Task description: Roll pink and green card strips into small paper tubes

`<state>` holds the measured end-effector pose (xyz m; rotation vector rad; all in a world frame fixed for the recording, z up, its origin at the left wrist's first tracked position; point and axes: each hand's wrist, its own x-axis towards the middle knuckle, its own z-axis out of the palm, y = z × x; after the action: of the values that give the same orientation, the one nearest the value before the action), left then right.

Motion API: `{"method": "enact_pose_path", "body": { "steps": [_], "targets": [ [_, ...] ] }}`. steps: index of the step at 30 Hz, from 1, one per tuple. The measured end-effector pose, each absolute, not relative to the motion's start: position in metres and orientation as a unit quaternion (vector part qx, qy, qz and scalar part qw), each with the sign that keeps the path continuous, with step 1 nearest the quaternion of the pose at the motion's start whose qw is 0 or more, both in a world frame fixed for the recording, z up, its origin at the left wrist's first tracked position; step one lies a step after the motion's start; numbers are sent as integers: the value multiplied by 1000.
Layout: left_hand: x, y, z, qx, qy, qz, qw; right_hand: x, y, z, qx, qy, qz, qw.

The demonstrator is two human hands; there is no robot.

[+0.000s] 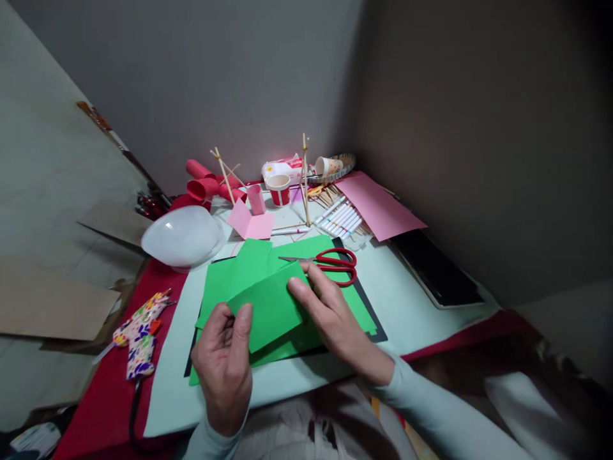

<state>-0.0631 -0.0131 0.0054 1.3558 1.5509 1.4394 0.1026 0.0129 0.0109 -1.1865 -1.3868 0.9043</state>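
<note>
A rectangular piece of green paper [271, 308] is held up between both hands, tilted over the larger green sheets [225, 275]. My left hand [225, 364] pinches its lower left corner between thumb and fingers. At its upper right end, my right hand [330, 313] grips it with the thumb on top. Scissors with red handles [336, 252] lie just beyond my right hand on the green sheets, blades pointing left. A black sheet [382, 335] shows from under the green paper.
Behind stand stick frames [305, 185], a red paper cup [280, 190], folded pink paper [252, 225] and white markers [342, 220]. A white bowl [182, 236] and patterned glue gun [141, 332] are at left. At right lie a pink sheet [383, 207] and a black tablet-like object [435, 271].
</note>
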Motion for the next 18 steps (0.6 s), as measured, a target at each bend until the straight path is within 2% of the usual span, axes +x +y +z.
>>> {"method": "enact_pose_path", "body": {
  "steps": [6, 12, 18],
  "targets": [
    [-58, -16, -2, 472, 603, 541, 348, 84, 6, -3, -496, -507, 373, 599],
    [-56, -15, 1, 399, 600, 567, 400, 88, 9, -7, -498, -517, 369, 591],
    [-62, -6, 6, 319, 565, 544, 532, 89, 9, -8, -492, -514, 398, 579]
  ]
}}
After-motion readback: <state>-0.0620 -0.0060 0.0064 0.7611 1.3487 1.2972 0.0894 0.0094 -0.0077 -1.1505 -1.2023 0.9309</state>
